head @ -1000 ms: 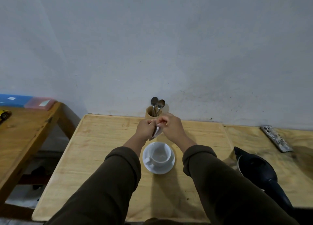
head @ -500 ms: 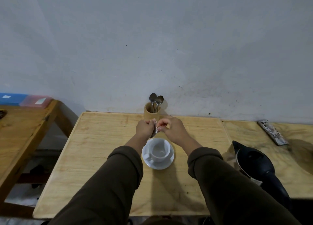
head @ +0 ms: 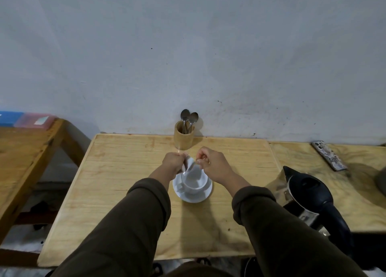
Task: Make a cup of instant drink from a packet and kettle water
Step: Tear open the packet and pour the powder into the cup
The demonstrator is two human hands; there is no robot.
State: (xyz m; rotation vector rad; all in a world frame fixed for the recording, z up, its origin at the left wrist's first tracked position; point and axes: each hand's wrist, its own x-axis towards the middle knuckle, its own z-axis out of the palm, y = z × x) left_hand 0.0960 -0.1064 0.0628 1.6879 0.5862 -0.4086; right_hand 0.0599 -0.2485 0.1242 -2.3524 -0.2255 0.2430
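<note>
Two hands pinch the packet (head: 189,165) above the cup (head: 194,183): my left hand (head: 174,162) anchors it, my right hand (head: 211,163) tears; I keep the opening over the cup so nothing spills.

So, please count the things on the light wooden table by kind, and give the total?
Spoons: 2, in the holder
Wooden holder: 1
White cup: 1
White saucer: 1
Packet: 1, held over the cup by the left hand and right hand
Black kettle: 1
Phone: 1
Total: 8
</note>
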